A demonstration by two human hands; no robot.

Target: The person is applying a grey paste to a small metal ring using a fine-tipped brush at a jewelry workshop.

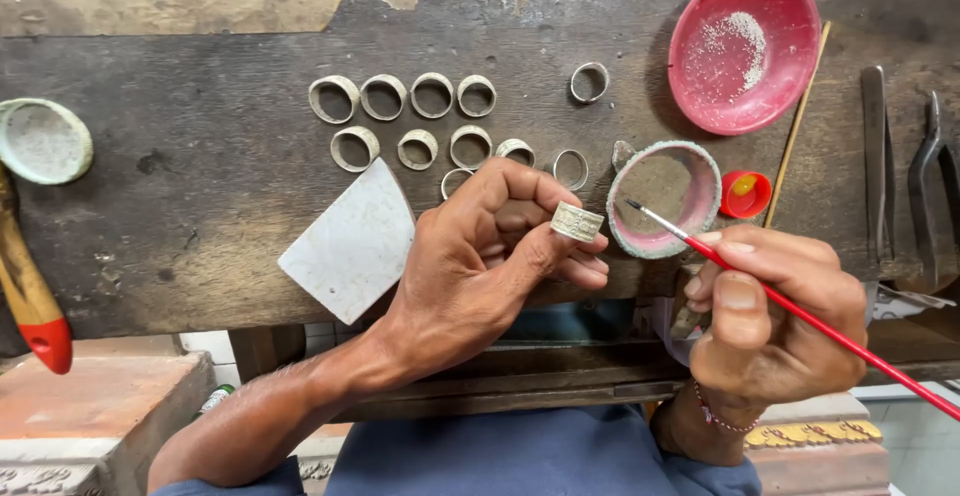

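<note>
Blue-clad lap [520, 456] under worn, dark wooden workbench [200, 166] bearing rings [345, 98].

Rings in two rows [420, 121] on bench [200, 176], one ring [590, 82] apart to their right. Slab [352, 241] before the rows, left hand [490, 256] just right of it holding a ring [578, 222]. Crusted dish [664, 199] right of that; brush [800, 311] tip over it, probably not touching. Shallow bowl [745, 48] behind dish, pliers [930, 191] far right.
</note>
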